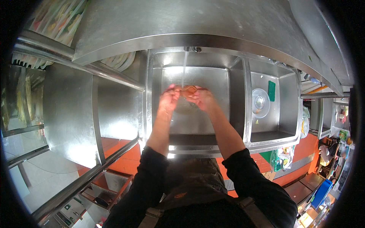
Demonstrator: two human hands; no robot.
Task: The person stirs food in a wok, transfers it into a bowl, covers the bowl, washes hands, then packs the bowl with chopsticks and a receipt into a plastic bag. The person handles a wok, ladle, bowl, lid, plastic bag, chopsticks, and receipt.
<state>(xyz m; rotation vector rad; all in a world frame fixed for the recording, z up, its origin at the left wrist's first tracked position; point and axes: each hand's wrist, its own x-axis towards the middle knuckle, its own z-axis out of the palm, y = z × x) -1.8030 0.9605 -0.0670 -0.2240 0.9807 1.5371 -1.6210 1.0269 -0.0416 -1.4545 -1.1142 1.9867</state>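
Observation:
Both hands hold a reddish-brown, soft-looking item [188, 91] over the left basin of a stainless steel sink [199, 114]; what it is cannot be told. My left hand [169, 98] grips its left end and my right hand [202, 97] its right end. A thin stream of water [185, 65] falls from the tap [187, 49] onto or just beside the item, near my left hand. Blur hides the finger details.
In the right basin [265, 129] lie a clear round plastic bowl or lid [260, 103] and a green scouring pad [271, 91]. A steel shelf [199, 20] spans above the sink's far edge. Steel counters [71, 114] and tubular rails [114, 74] stand at left. Plastic bags [285, 159] hang at the front right.

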